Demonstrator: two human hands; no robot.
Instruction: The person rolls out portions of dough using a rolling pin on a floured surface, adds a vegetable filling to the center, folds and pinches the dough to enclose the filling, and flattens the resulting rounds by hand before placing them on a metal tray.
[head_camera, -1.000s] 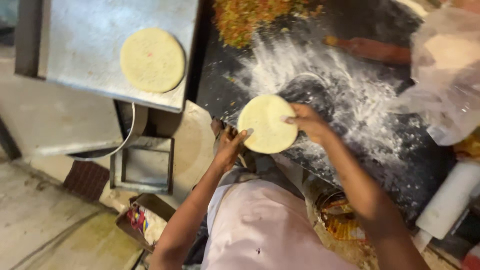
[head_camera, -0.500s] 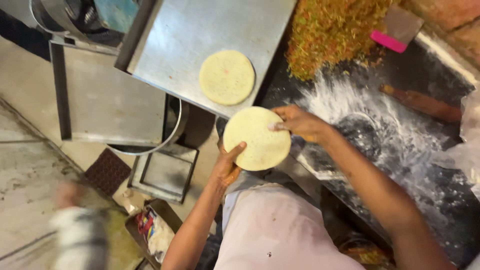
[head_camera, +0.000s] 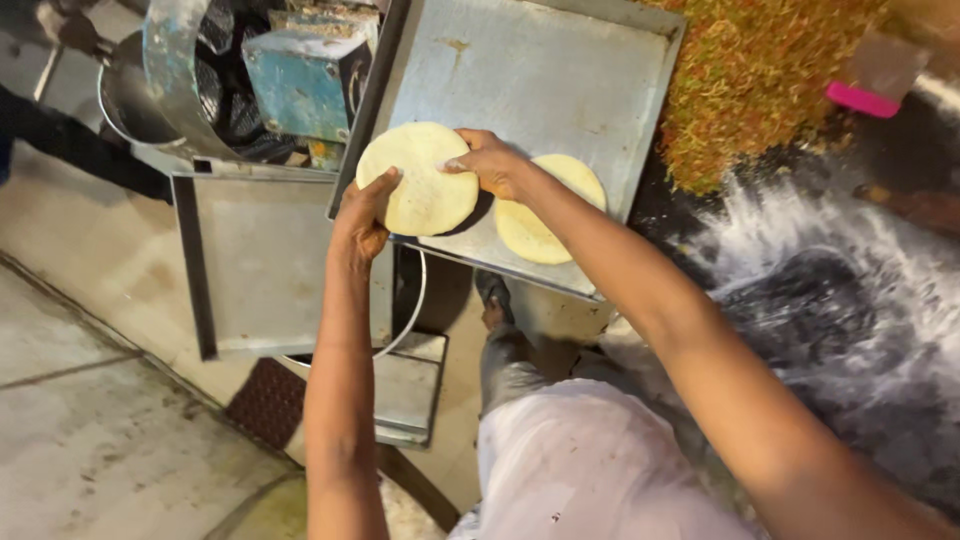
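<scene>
I hold a round, flat disc of pale dough between both hands, above the near left edge of a grey metal tray. My left hand supports its lower left rim. My right hand pinches its right rim from above. A second flat dough disc lies on the tray just right of the held one, partly hidden by my right wrist.
A heap of chopped orange-green filling lies right of the tray, with a pink-handled scraper on it. The dark worktop is dusted with white flour. Another metal tray, a blue box and a round metal pan stand at left.
Both hands have carried the dough disc from the floured worktop leftwards to the metal tray, next to the disc lying there. The view has swung left with them.
</scene>
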